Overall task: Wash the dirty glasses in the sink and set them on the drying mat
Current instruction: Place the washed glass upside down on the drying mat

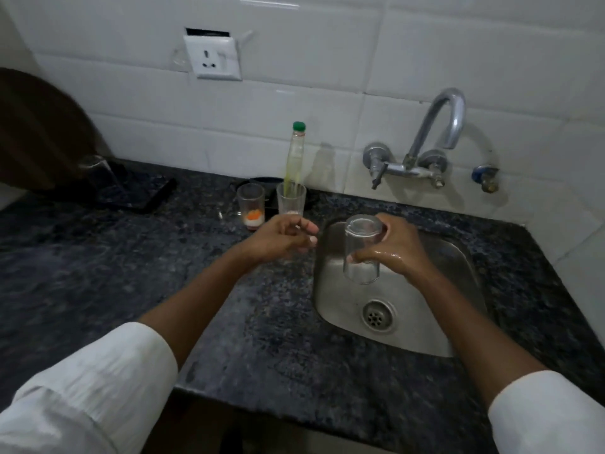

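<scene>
The clear glass (361, 249) is upside down over the steel sink (425, 322), near the sink's back left corner. The right hand (396, 247) is wrapped around it — thumb in front, fingers behind — and looks wet. The glass looks empty and clean. The left hand (281, 237) hovers over the bench (131, 273) beside the sink's left edge, fingers curled, holding nothing. Just behind it stand two dirty glasses (250, 206) and a green-capped bottle (294, 158).
</scene>
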Available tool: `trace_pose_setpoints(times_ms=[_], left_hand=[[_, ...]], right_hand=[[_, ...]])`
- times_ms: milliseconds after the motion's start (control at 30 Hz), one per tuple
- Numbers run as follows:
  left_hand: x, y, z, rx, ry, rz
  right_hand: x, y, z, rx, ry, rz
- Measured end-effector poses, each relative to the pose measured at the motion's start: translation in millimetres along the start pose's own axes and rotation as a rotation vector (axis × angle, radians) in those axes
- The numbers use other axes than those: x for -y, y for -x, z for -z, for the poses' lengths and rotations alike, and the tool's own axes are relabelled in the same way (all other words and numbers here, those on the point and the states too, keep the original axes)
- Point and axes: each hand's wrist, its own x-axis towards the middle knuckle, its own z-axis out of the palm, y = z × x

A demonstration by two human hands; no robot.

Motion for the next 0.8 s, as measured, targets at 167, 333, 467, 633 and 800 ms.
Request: trace_pose_setpoints(times_ms=[167,333,467,633,800], left_hand=[[17.6,21.4,89.5,-0.144,0.033,0.006],[46.0,35.3,208.0,-0.32,0.027,0.039],[69.2,33.1,306.3,-0.428,0.024,0.074],[108.5,18.0,408.2,-0.532,0.005,0.127],[132.0,-2.2,475.8,-0.573,-0.018,0.129]], right_hand=[[75.6,-46.3,-68.6,0.106,-0.06,0.122],[164.4,-109.9,-157.3,0.189,-0.073,0.246],[238.7,-172.2,-232.3,0.262,-0.076,0.317],[311.6,-257.7,-341.5,0.266,-0.063,0.345],[351.7,-319.5,-427.7,0.242,-0.034,0.351]])
